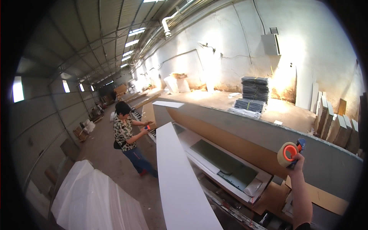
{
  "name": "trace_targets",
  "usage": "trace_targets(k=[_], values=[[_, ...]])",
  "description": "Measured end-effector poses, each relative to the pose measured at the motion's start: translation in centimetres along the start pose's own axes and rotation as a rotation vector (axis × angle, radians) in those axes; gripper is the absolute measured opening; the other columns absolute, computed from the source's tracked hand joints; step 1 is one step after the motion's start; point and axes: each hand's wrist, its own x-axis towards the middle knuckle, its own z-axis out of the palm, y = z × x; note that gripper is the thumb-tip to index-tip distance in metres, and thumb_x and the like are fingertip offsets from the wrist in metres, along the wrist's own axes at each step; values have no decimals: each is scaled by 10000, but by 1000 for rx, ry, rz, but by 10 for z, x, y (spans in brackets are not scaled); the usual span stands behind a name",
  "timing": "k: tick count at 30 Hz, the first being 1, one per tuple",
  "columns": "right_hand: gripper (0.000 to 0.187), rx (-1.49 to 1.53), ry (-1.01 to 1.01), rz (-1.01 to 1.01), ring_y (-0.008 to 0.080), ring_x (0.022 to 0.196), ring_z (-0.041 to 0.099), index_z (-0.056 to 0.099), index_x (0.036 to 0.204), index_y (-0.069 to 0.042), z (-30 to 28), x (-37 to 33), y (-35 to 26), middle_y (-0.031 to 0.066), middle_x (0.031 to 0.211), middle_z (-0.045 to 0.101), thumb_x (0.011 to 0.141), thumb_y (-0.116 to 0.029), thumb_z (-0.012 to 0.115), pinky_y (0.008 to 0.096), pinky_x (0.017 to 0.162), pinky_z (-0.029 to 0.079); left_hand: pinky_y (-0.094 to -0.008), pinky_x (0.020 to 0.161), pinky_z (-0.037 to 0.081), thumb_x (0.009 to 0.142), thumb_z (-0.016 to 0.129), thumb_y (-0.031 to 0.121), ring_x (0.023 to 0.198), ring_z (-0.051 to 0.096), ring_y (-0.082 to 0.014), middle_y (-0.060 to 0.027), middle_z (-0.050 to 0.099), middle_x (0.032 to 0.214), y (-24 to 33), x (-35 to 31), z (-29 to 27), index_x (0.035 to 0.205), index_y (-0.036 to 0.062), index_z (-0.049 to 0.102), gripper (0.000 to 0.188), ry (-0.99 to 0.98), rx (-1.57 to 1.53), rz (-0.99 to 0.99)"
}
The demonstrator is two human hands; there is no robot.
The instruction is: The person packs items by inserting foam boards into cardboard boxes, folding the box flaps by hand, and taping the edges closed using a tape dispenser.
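My right hand [296, 164] is raised at the right, closed around the handle of a tape dispenser [301, 145]. A wide roll of tan tape [285, 155] with an orange hub sits on the dispenser. My left hand does not show. A long white panel [180, 184] rises from the lower edge through the middle; what supports its near end is out of sight. Beside it lies an open long carton [230, 130] with white boards, a dark green panel [218, 157] and a small clear plastic bag [253, 188] inside.
A co-worker [128, 134] in a patterned top stands beyond the white panel, holding a blue and red tool at a carton. Plastic-wrapped goods [92, 199] stand at lower left. A grey ledge [268, 132] runs behind the carton, with dark stacked sheets [255, 90] beyond. Boards [329, 119] lean at right.
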Motion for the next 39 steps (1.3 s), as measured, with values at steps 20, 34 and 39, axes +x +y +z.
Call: trace_targets(k=[20,34,39], values=[[328,-45,-7,67,232,884,622,576,961,-61,-6,-17,25,57,922,616,636,-89,546,388,840,504,-448,742,574,951,597,114,1001,645,-314,-181,605,1163,-60,246,297,1243,-57,493,354,-366,333,-265],[499,-52,-72,31,267,945,640,582,1104,-8,13,-33,50,95,1017,640,609,-45,531,384,893,527,-450,574,621,894,579,65,775,695,-399,-284,636,1025,-116,331,317,1176,-115,494,345,-431,702,-475],[501,-48,-42,2,276,953,649,574,1107,-12,19,-40,49,92,1014,623,610,-35,518,415,892,544,-422,554,606,917,605,130,703,706,-345,-194,690,977,-113,337,314,1179,-49,542,325,-528,770,-564]])
